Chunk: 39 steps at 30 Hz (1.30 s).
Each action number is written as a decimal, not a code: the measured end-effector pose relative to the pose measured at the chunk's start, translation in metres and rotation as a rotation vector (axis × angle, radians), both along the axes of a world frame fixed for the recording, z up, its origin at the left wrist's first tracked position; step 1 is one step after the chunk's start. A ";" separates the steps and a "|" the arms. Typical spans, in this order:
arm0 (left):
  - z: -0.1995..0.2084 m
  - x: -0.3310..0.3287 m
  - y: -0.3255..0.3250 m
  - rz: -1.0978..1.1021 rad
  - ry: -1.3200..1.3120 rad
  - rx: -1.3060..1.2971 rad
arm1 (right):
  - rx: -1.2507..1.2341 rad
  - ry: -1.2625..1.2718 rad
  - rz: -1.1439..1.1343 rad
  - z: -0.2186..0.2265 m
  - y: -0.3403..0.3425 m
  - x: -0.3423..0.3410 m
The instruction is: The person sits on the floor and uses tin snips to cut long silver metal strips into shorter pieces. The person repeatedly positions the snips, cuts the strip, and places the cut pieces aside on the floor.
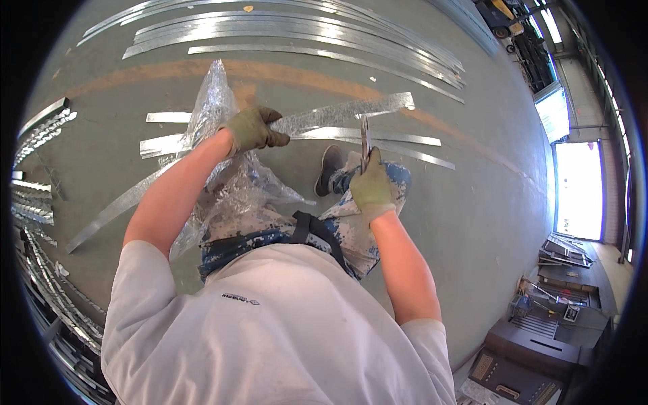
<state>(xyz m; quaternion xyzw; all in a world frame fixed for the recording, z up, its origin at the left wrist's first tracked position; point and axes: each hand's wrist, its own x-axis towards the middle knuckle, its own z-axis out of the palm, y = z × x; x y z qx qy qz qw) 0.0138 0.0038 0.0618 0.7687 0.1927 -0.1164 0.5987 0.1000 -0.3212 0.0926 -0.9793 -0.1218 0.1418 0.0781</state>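
Pale shirt, nearest the head camera: on the wearer's side of the metal strip. Left hand, gloved: fingers closed around the strip's left part, apparently raised above the floor. Right hand, gloved: wrapped round a plier-like tool, tip just below the strip's right part; contact cannot be told. Plastic film, clear, crumpled: left of the strip. Loose strips: on the floor, below it. Long strips, side by side: well beyond it. Risks, as judged: one-handed support could let the strip twist if the tool pushes it; a slip could drag its thin edge across film or bare forearm
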 end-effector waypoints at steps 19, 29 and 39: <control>0.008 0.000 0.012 -0.067 -0.060 0.089 | -0.131 -0.081 -0.066 -0.009 0.020 0.006; 0.006 -0.009 0.017 -0.036 0.001 -0.048 | 0.272 0.339 -0.143 -0.012 -0.014 -0.004; -0.009 -0.002 0.019 -0.072 0.048 -0.004 | 0.737 0.870 -0.206 -0.014 0.000 -0.044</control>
